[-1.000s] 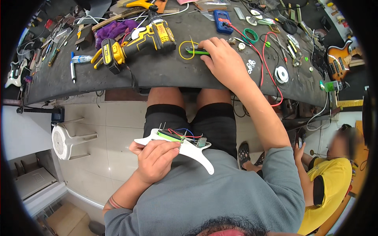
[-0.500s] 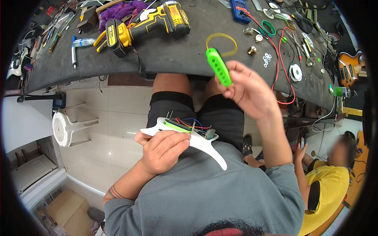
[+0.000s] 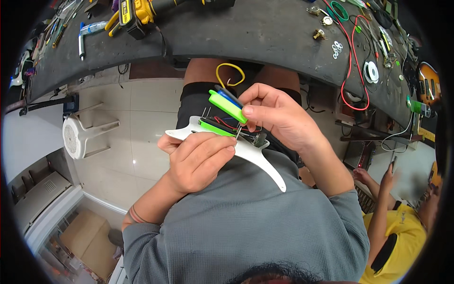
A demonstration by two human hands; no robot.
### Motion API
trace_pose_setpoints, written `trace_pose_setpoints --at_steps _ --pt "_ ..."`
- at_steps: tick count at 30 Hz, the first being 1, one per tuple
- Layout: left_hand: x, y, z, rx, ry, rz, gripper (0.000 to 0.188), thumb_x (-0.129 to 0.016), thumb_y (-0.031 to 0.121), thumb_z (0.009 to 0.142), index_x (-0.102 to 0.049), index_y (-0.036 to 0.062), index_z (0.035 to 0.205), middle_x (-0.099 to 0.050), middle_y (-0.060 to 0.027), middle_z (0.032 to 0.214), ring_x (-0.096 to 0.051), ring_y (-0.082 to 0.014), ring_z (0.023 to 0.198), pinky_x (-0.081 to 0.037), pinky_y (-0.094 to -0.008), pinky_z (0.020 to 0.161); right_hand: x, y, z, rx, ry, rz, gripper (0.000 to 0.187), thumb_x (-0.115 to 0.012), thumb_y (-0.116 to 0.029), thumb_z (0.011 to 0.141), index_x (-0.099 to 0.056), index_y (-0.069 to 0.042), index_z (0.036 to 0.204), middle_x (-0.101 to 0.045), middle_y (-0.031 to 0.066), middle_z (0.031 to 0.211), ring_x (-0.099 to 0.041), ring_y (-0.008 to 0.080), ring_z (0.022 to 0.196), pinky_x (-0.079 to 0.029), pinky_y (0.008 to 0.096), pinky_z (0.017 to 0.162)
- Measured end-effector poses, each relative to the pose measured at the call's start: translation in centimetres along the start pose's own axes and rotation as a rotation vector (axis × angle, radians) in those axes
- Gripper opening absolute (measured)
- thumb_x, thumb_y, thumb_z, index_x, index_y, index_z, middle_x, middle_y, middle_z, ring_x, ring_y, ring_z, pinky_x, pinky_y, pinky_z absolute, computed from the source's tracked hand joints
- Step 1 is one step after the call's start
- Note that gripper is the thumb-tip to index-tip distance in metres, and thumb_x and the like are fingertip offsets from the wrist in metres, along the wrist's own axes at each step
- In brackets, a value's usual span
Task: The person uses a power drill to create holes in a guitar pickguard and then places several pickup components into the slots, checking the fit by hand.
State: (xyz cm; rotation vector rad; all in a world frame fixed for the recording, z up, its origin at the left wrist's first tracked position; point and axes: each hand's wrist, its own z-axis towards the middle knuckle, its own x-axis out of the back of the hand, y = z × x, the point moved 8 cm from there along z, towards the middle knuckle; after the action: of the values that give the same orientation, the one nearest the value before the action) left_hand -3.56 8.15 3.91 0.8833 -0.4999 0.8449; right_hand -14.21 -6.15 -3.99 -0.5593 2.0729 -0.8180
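Observation:
My left hand (image 3: 196, 161) grips a white guitar pickguard (image 3: 257, 158) held over my lap, with a green pickup (image 3: 215, 127) and red and blue wires mounted on it. My right hand (image 3: 279, 116) pinches a second bright green pickup (image 3: 228, 106) with a yellow wire loop (image 3: 229, 73) trailing from it, held just above the pickguard. Both hands are close together, almost touching, below the dark workbench edge.
A dark workbench (image 3: 265, 33) curves across the top with a yellow cordless drill (image 3: 137, 14), red wire (image 3: 352, 61), a solder spool (image 3: 371, 72), washers and hand tools. A white plastic stool (image 3: 82, 135) stands on the tiled floor at left. A person in yellow (image 3: 402, 222) sits at right.
My right hand picked the green pickup off the bench and brought it down to the pickguard. My left hand kept holding the pickguard and raised it slightly.

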Motion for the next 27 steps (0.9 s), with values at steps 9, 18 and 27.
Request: trace_pose_setpoints --at_steps 9,18,27 --pt "-0.2 -0.1 -0.3 0.036 0.02 -0.035 0.039 -0.082 -0.003 0.078 -0.067 0.0093 0.111 -0.08 -0.0036 0.108 -0.07 -0.0209 0.094 -0.042 -0.0297 0.091 -1.6 0.3 0.4 -0.068 -0.092 -0.053 0.029 -0.079 -0.022 0.099 -0.065 -0.002 0.115 -0.072 0.0057 0.101 -0.065 0.0114 0.087 -0.053 0.0284 0.078" --pt "0.0 -0.2 0.0 0.015 0.071 0.066 0.018 -0.078 0.017 0.088 -0.072 0.0138 0.104 -0.08 0.0027 0.104 -0.071 -0.0104 0.09 -0.028 -0.0382 0.09 -1.9 0.5 0.3 -0.076 -0.093 -0.047 0.026 -0.078 -0.021 0.1 -0.065 -0.003 0.112 -0.072 0.0063 0.1 -0.067 0.012 0.088 -0.054 0.0286 0.077" --pt "0.2 0.3 -1.6 -0.049 0.179 0.151 0.028 -0.084 0.019 0.083 -0.071 0.0205 0.108 -0.072 0.0049 0.114 -0.063 -0.0155 0.11 -0.035 -0.0375 0.095 -2.4 0.0 0.0 -0.029 -0.1 -0.094 0.023 -0.08 -0.019 0.099 -0.065 -0.004 0.106 -0.073 0.0076 0.101 -0.068 0.0121 0.088 -0.056 0.0283 0.076"
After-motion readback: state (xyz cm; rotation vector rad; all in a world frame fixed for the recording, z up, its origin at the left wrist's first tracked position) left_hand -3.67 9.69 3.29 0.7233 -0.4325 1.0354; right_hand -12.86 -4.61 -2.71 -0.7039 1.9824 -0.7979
